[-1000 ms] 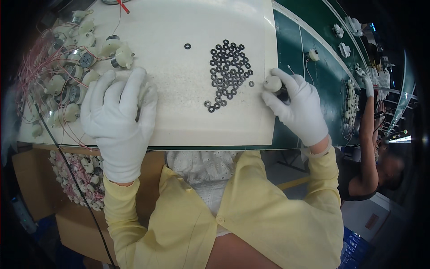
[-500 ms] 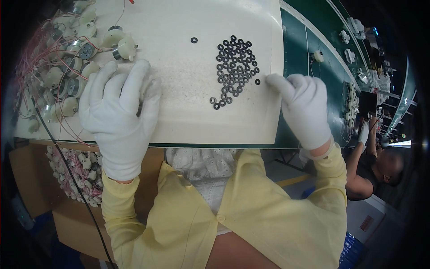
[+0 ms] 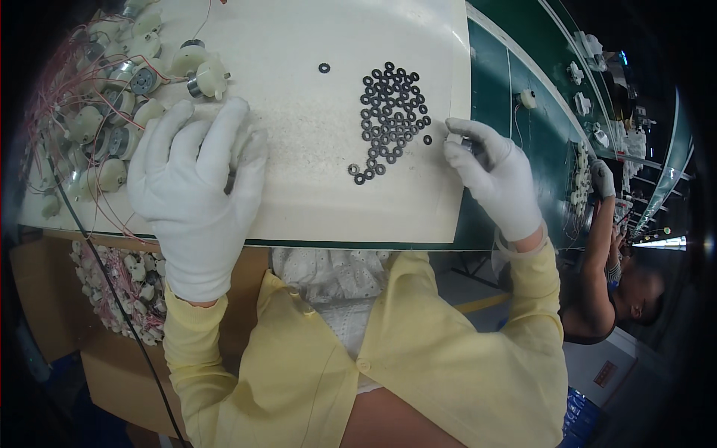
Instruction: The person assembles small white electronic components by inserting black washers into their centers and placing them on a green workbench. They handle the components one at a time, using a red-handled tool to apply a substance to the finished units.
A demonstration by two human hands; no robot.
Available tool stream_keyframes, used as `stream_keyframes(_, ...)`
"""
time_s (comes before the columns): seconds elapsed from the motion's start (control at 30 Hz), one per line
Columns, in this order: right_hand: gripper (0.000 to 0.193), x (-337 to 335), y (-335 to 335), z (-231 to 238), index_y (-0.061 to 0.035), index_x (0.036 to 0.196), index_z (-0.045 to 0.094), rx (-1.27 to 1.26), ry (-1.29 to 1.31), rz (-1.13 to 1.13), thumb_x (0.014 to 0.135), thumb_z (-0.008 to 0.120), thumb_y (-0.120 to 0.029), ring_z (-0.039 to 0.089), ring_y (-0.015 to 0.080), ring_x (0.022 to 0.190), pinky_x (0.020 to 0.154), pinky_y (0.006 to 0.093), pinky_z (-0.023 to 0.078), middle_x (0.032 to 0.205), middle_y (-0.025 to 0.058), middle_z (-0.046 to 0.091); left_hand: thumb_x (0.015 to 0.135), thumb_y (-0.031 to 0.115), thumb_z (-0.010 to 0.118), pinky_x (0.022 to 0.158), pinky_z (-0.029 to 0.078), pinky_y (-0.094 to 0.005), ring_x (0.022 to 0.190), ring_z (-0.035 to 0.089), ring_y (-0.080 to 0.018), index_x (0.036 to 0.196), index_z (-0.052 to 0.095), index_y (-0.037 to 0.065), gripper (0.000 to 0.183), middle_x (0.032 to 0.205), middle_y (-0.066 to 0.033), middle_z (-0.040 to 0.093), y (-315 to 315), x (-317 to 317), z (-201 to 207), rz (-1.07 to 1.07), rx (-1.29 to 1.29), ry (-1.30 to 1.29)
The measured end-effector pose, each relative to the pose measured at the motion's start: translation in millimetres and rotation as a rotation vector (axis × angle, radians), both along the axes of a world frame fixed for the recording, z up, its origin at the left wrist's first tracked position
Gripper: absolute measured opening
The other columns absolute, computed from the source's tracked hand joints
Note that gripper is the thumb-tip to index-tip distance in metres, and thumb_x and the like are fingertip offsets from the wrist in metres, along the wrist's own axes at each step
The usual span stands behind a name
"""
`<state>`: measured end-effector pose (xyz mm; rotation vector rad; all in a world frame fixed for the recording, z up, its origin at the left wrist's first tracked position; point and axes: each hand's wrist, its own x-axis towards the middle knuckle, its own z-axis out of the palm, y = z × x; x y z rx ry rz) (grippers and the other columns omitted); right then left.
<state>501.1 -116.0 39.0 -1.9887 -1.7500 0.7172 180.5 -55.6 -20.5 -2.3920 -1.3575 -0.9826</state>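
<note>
My left hand [image 3: 196, 179], in a white glove, rests on the pale work surface at the right edge of a pile of small motors [image 3: 88, 125] with cream plastic housings and red wires. Its fingers are apart and I see nothing held, though the space under the palm is hidden. My gloved right hand [image 3: 497, 175] is at the right edge of the pale sheet. Thumb and fingers close round a small white-and-grey part [image 3: 469, 143], mostly covered. To its left lies a cluster of black rings [image 3: 390, 112]. One ring [image 3: 324, 68] sits apart from them.
Below the table's left side stands a cardboard box [image 3: 104, 366] with more wired motors [image 3: 123, 287]. A black cable [image 3: 112, 287] runs down past it. On the green surface at right lies another motor [image 3: 527, 98]. A person [image 3: 609, 291] works farther right.
My right hand has turned and its fingers have opened out round the small part, which now shows. My left hand has barely moved. The person at right has reached an arm upward.
</note>
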Motion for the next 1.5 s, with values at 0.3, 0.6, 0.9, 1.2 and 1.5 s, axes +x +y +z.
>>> stream_keyframes(0.3, 0.032, 8.3, -1.5, 1.6, 0.0053, 0.131, 0.061, -0.145, 0.528, -0.067, 0.103, 0.060, -0.010, 0.062, 0.0070, 0.091, 0.082, 0.0234, 0.051, 0.099, 0.0029, 0.070, 0.083, 0.014, 0.080, 0.090, 0.052, -0.0458, 0.106, 0.067, -0.0345, 0.122, 0.073, 0.015, 0.040, 0.093, -0.0076, 0.067, -1.8, -4.9, -1.0, -0.022, -0.026, 0.012)
stream_keyframes(0.6, 0.024, 0.4, -1.0, -18.2, 0.0009, 0.117, 0.065, 0.085, 0.371, 0.068, 0.094, 0.070, -0.006, 0.071, 0.0119, 0.088, 0.079, 0.0254, 0.055, 0.098, 0.0079, 0.075, 0.083, 0.015, 0.080, 0.091, 0.052, -0.0463, 0.107, 0.067, -0.0348, 0.123, 0.072, 0.015, 0.040, 0.093, -0.0070, 0.067, -2.3, -5.9, -1.6, -0.024, -0.041, 0.010)
stream_keyframes(0.9, 0.028, -11.0, 8.4, 7.4, -0.0107, 0.108, 0.071, 0.259, -0.465, 0.366, 0.082, 0.081, -0.015, 0.065, 0.0233, 0.070, 0.067, 0.0362, 0.049, 0.081, 0.0035, 0.069, 0.083, 0.017, 0.080, 0.091, 0.052, -0.0468, 0.107, 0.067, -0.0351, 0.121, 0.073, 0.014, 0.038, 0.094, -0.0078, 0.067, -2.0, -4.5, -1.4, -0.014, -0.030, 0.009)
stream_keyframes(1.2, 0.026, -8.3, 5.4, 21.7, -0.0120, 0.104, 0.071, 0.276, -0.651, 0.557, 0.084, 0.079, -0.027, 0.059, 0.0294, 0.064, 0.065, 0.0413, 0.045, 0.073, 0.0046, 0.063, 0.083, 0.018, 0.079, 0.089, 0.053, -0.0463, 0.102, 0.066, -0.0343, 0.126, 0.073, 0.016, 0.044, 0.090, -0.0092, 0.064, -2.0, -4.3, 3.3, -0.024, -0.058, 0.080)
stream_keyframes(1.5, 0.020, 2.0, 3.4, 2.0, -0.0041, 0.108, 0.073, 0.096, -0.311, 0.186, 0.094, 0.071, -0.018, 0.070, 0.0293, 0.079, 0.074, 0.0378, 0.053, 0.088, 0.0111, 0.075, 0.085, 0.015, 0.077, 0.091, 0.052, -0.0469, 0.104, 0.065, -0.0345, 0.131, 0.069, 0.011, 0.047, 0.094, -0.0084, 0.067, -0.9, -6.9, 2.7, -0.072, -0.059, 0.052)
